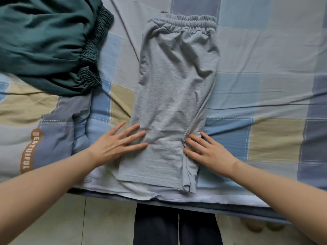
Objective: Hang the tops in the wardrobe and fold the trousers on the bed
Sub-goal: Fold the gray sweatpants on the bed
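**A:** What's nearest?

**B:** Dark trouser legs [177, 227] of the person standing on a pale tiled floor [79, 218], right at the bed's edge. Then the two bare forearms reach in over the mattress.

**A:** Anything holding anything, a basket, a drawer?

**B:** No container shows. The bed [265, 85] is what bears everything; it is covered in a checked sheet of blue, grey and beige squares, and a quilt [35, 135] with the brown word "BEATUIFUL" lies at the near left.

**A:** And the hands?

**B:** The left hand [115, 142] lies flat, fingers straight and spread, its fingertips [144, 145] pressing on the left edge of the grey trousers [173, 96]. The right hand [207, 149] is flat too, fingers straight and a little apart, the tips touching the trousers' right edge at a folded seam. Neither hand pinches or grips cloth.

**A:** Where do the trousers lie?

**B:** In the middle of the bed, folded lengthwise into one long strip, hems nearest the person at the mattress edge, the elastic waistband [185, 22] at the far end. The cloth is lightly creased.

**A:** Further off?

**B:** At the far left, well apart from the grey pair, a dark green garment [44, 41] lies crumpled, with gathered elastic bands along its edge.
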The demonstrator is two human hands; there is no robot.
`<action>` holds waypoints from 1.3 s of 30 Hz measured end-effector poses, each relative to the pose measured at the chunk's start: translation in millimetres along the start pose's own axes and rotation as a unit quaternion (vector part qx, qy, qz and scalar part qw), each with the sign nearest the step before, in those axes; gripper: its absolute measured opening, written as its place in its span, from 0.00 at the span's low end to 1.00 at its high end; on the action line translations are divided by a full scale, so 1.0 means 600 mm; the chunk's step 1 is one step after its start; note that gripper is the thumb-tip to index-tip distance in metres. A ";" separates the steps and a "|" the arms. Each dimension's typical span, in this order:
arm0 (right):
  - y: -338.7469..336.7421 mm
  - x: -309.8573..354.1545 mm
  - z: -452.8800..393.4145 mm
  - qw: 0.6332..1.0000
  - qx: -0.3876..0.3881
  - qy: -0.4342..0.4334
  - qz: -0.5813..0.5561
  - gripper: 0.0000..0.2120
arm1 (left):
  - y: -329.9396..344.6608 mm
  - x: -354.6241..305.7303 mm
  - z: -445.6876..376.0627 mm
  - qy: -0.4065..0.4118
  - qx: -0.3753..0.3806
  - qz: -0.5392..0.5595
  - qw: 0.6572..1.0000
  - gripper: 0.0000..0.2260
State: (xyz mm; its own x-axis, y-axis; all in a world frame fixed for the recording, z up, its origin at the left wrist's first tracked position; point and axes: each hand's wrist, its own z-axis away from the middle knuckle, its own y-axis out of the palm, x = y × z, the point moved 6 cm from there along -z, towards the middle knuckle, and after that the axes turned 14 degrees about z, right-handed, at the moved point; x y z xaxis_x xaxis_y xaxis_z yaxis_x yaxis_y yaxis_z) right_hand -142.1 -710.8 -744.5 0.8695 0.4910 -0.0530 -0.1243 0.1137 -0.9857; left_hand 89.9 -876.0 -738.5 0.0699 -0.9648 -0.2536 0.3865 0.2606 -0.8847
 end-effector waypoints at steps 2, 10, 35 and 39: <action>0.001 -0.002 0.001 1.000 0.010 0.007 -0.024 0.20 | 0.002 0.011 -0.023 0.030 0.004 -0.009 1.000 0.39; -0.012 -0.051 0.004 0.960 0.107 0.021 -0.259 0.18 | -0.026 -0.004 -0.037 0.009 -0.012 0.171 0.985 0.36; -0.030 -0.025 0.164 0.747 0.127 0.509 -0.407 0.07 | 0.062 -0.178 0.106 -0.494 -0.200 0.561 0.633 0.13; -0.096 -0.018 0.116 0.991 0.010 0.124 -0.043 0.24 | 0.000 -0.163 0.073 -0.231 -0.189 0.264 0.917 0.24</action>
State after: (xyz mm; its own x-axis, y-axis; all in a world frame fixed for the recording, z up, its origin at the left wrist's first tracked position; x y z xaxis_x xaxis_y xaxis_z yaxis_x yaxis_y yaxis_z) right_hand -177.5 -662.4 -676.2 0.9677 0.2521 -0.0099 -0.0529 0.1642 -0.9850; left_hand 123.2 -783.3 -696.4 0.5715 -0.5897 -0.5706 -0.1534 0.6063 -0.7803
